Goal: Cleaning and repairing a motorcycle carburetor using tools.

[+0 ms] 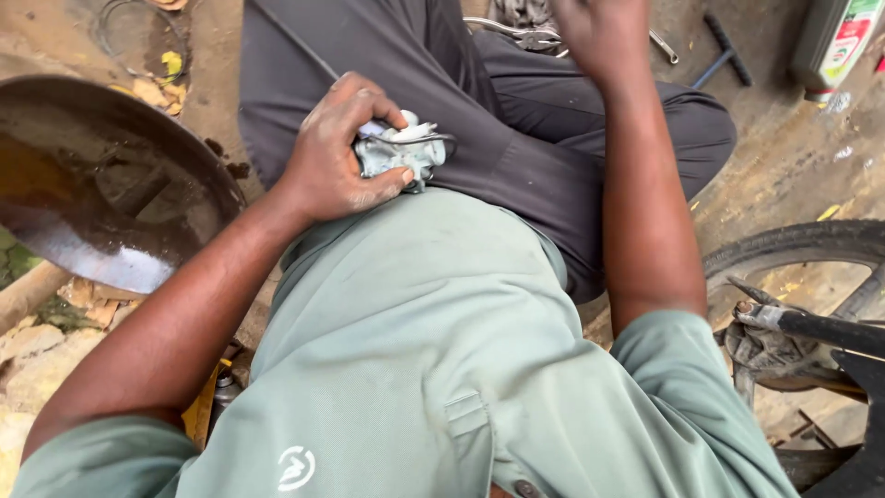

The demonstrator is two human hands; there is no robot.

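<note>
One metal part (pixel 406 152), left hand (pixel 336 152)

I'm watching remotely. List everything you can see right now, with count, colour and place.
Metal part: one, silver-grey with a wire clip, on the lap, in the left grip.
Pan: one, rusty dark metal holding brown liquid, at left on the ground.
Wheel: one, black tyre, right edge.
Bottle: one, grey-green with a coloured label, top right.
T-handle tool: one, dark, on the ground top right.
Metal tools: a few, silvery, top centre beyond the knees; the kind is unclear.
Stones: several, pale, bottom left.
Trousers: dark grey.
Shirt: pale green.
Left hand: closed around the metal part.
Right hand: raised at the top edge, fingers cut off by the frame.
</note>
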